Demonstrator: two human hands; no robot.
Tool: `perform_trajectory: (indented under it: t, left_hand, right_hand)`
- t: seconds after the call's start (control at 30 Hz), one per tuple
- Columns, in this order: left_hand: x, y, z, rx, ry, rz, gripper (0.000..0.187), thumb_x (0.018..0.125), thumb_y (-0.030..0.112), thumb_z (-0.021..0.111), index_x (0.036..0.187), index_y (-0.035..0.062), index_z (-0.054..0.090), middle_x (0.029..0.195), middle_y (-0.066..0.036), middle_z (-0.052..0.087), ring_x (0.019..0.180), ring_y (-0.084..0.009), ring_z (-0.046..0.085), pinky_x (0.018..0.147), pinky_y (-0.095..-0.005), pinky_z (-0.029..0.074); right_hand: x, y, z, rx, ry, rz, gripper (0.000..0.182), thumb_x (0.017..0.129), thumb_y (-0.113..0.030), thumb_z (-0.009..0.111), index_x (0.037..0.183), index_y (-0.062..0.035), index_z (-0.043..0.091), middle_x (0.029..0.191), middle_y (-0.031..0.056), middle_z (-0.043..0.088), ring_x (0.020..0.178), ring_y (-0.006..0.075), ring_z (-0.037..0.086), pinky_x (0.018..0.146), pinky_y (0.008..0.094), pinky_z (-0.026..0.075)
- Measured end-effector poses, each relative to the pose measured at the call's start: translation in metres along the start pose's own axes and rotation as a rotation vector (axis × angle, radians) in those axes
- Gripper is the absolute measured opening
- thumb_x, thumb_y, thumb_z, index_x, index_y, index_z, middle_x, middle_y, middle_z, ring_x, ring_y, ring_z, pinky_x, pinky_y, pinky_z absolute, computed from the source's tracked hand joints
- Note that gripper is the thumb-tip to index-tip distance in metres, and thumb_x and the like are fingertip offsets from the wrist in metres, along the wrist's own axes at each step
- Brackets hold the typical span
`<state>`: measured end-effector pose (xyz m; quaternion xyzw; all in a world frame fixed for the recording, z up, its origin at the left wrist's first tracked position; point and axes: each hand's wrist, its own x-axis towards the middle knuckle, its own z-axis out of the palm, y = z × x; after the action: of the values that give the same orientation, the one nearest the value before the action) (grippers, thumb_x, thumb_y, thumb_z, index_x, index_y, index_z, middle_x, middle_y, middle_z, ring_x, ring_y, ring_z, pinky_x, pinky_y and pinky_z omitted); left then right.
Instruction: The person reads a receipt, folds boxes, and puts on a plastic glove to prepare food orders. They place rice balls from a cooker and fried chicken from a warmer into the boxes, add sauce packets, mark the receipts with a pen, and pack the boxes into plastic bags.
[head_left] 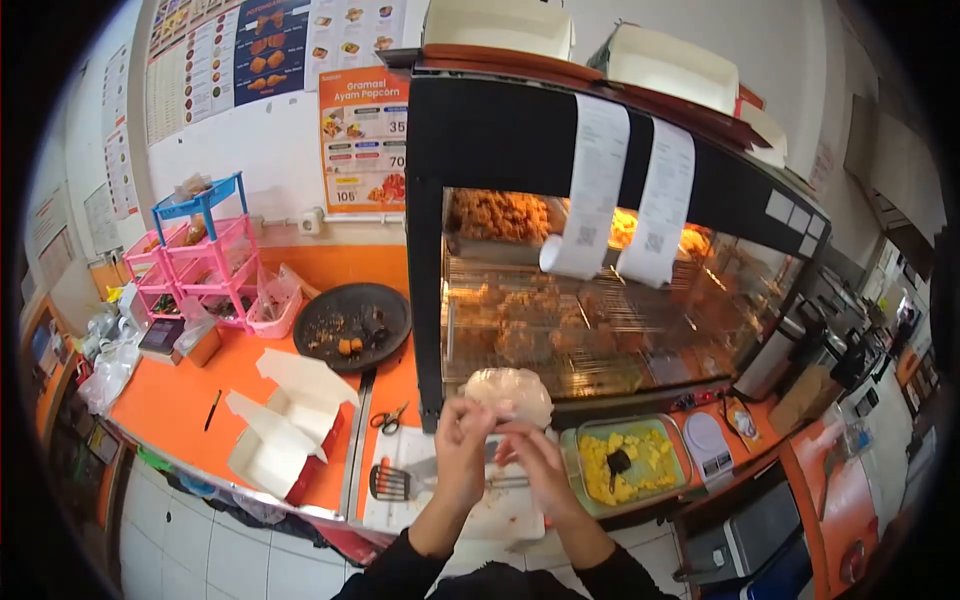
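Observation:
My left hand (462, 445) and my right hand (535, 462) meet in front of a glass food warmer (600, 290). Together they hold a round bundle in thin plastic wrap (512, 393), fingers pinching its lower edge. Below the hands lies a white board (500, 515) with a black slotted spatula (392, 482) and tongs on it. The spatula lies just left of my left hand.
A clear tub of yellow food (628, 462) with a black scoop sits right of my hands, then a small white scale (708, 438). Open white cartons (285, 420), scissors (388, 418), a dark round tray (352, 325) and pink racks (205, 262) occupy the orange counter. Two receipts (598, 185) hang from the warmer.

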<state>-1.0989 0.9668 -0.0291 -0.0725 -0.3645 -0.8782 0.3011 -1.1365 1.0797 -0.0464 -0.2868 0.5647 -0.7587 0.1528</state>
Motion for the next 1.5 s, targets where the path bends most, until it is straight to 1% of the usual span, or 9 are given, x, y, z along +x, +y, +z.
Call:
perform_trajectory:
  t: [0.27, 0.4, 0.43, 0.67, 0.8, 0.9, 1.07, 1.33, 1.5]
  left_hand:
    - [-0.075, -0.019, 0.035, 0.183, -0.092, -0.215, 0.027, 0.082, -0.002, 0.061, 0.109, 0.0008, 0.055, 0.082, -0.004, 0.062, 0.081, -0.0103, 0.059, 0.074, -0.0241, 0.046]
    - [-0.138, -0.045, 0.065, 0.234, -0.104, -0.275, 0.022, 0.082, 0.002, 0.063, 0.104, 0.0007, 0.058, 0.083, -0.005, 0.063, 0.075, -0.0118, 0.059, 0.068, -0.0245, 0.047]
    - [-0.151, -0.055, 0.069, 0.228, -0.120, -0.290, 0.022, 0.082, 0.002, 0.063, 0.104, 0.0007, 0.058, 0.083, -0.005, 0.063, 0.075, -0.0118, 0.059, 0.068, -0.0245, 0.047]
    - [-0.214, -0.108, 0.100, -0.113, -0.185, -0.789, 0.019, 0.087, 0.013, 0.061, 0.104, 0.0036, 0.060, 0.087, 0.000, 0.062, 0.066, -0.0072, 0.047, 0.064, -0.0206, 0.040]
    - [-0.239, -0.124, 0.116, 0.145, -0.489, -1.021, 0.019, 0.087, 0.017, 0.061, 0.104, 0.0080, 0.063, 0.090, 0.003, 0.061, 0.071, -0.0047, 0.048, 0.066, -0.0190, 0.040]
    - [-0.260, -0.134, 0.137, 0.158, -0.500, -0.929, 0.018, 0.086, 0.015, 0.062, 0.102, 0.0062, 0.062, 0.091, 0.002, 0.061, 0.078, -0.0062, 0.052, 0.071, -0.0217, 0.043]
    - [-0.258, -0.108, 0.192, 0.550, -0.722, 0.213, 0.025, 0.083, 0.012, 0.068, 0.103, 0.0011, 0.058, 0.088, -0.004, 0.059, 0.090, -0.0109, 0.055, 0.079, -0.0277, 0.045]
    - [-0.253, -0.148, 0.206, 0.605, -0.719, 0.046, 0.019, 0.083, 0.009, 0.066, 0.098, -0.0005, 0.058, 0.091, -0.009, 0.060, 0.077, -0.0146, 0.059, 0.068, -0.0264, 0.048]
    - [-0.247, -0.191, 0.223, 0.527, -0.959, 0.167, 0.013, 0.083, 0.004, 0.063, 0.095, -0.0001, 0.060, 0.093, -0.011, 0.061, 0.084, -0.0212, 0.059, 0.073, -0.0309, 0.048]
  right_hand:
    - [-0.065, -0.014, -0.037, 0.368, 0.141, 0.069, 0.031, 0.097, -0.022, 0.043, 0.124, -0.0083, 0.049, 0.071, -0.0009, 0.053, 0.053, 0.0080, 0.045, 0.054, 0.0210, 0.039]
    - [-0.102, -0.076, -0.047, 0.747, 0.286, -0.101, 0.046, 0.097, -0.028, 0.042, 0.140, -0.0155, 0.033, 0.118, 0.0035, 0.054, 0.104, 0.0185, 0.054, 0.090, 0.0380, 0.044]
    - [-0.118, -0.080, -0.057, 0.617, 0.169, -0.194, 0.055, 0.094, -0.032, 0.044, 0.144, -0.0156, 0.025, 0.145, 0.0089, 0.029, 0.133, 0.0265, 0.028, 0.110, 0.0454, 0.023]
    - [-0.207, -0.117, -0.096, 1.052, 0.024, -0.325, 0.069, 0.088, -0.034, 0.048, 0.144, -0.0058, 0.018, 0.148, 0.0164, 0.021, 0.136, 0.0358, 0.020, 0.113, 0.0456, 0.012]
    - [-0.236, -0.111, -0.130, 0.121, 0.238, -0.444, 0.059, 0.092, -0.029, 0.045, 0.139, -0.0003, 0.026, 0.136, 0.0119, 0.040, 0.127, 0.0208, 0.036, 0.110, 0.0341, 0.024]
    - [-0.251, -0.116, -0.133, 0.335, 0.334, -0.510, 0.055, 0.093, -0.027, 0.043, 0.139, 0.0008, 0.028, 0.139, 0.0091, 0.037, 0.128, 0.0197, 0.035, 0.110, 0.0320, 0.023]
    - [-0.271, -0.114, -0.158, 0.434, 0.414, -0.421, 0.056, 0.097, -0.031, 0.035, 0.144, -0.0071, 0.019, 0.149, 0.0077, 0.022, 0.138, 0.0208, 0.020, 0.113, 0.0329, 0.015]
    - [-0.270, -0.120, -0.183, 0.274, 0.491, -0.361, 0.059, 0.096, -0.047, 0.029, 0.146, -0.0180, 0.017, 0.150, 0.0000, 0.019, 0.135, 0.0200, 0.026, 0.102, 0.0310, 0.034]
    - [-0.248, -0.065, -0.297, -0.042, 0.532, -0.318, 0.064, 0.090, -0.064, 0.024, 0.144, -0.0323, 0.017, 0.150, -0.0020, 0.017, 0.136, 0.0272, 0.015, 0.099, 0.0626, 0.018]
